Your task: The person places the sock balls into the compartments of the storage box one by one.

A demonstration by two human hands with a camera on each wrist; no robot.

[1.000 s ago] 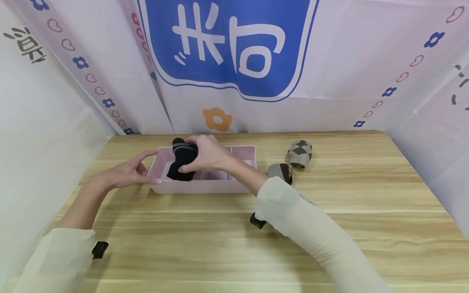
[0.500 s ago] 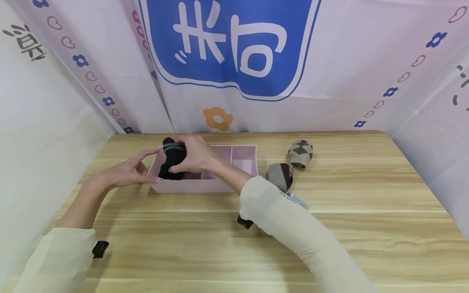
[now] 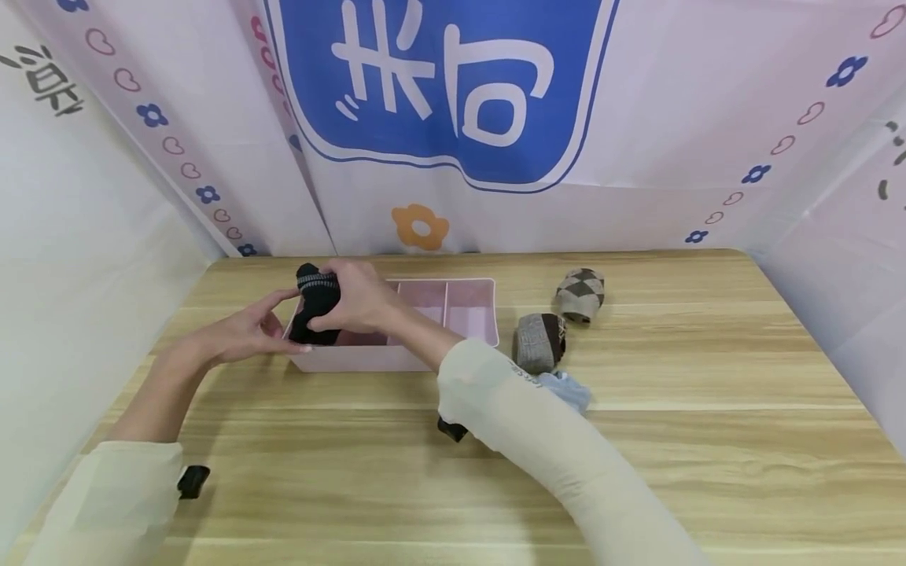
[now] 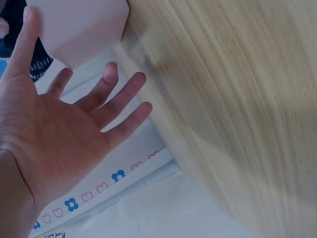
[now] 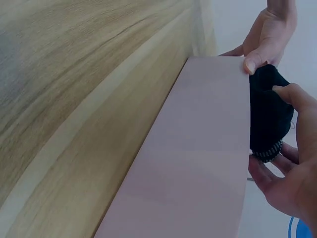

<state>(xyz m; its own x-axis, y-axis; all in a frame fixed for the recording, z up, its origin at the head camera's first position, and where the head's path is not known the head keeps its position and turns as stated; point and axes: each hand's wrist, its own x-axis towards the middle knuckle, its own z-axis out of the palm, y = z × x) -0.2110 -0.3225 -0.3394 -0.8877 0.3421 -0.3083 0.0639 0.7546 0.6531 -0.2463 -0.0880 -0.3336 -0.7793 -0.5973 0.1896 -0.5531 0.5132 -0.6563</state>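
My right hand [image 3: 364, 297] grips a rolled black sock [image 3: 317, 305] with a grey striped band, fingers on its far side and thumb on the near side. It holds the sock at the leftmost compartment of the pink divided box [image 3: 368, 359]; the sock's lower part is down behind the front wall. At the box's left end is my left hand [image 3: 244, 334], its thumb on the front rim and index finger near the back corner. In the left wrist view, the other fingers of the left hand [image 4: 59, 134] spread outside the box.
Right of the box lie a grey and dark brown rolled sock [image 3: 536, 343], an argyle sock [image 3: 580, 295] and a light blue sock [image 3: 568, 391] partly behind the right sleeve. A printed cloth [image 3: 637, 157] hangs behind the wooden table [image 3: 672, 464].
My right hand has moved left with the black sock, to the box's left end. The right forearm's shift uncovers the light blue sock. The left hand stays at the box.
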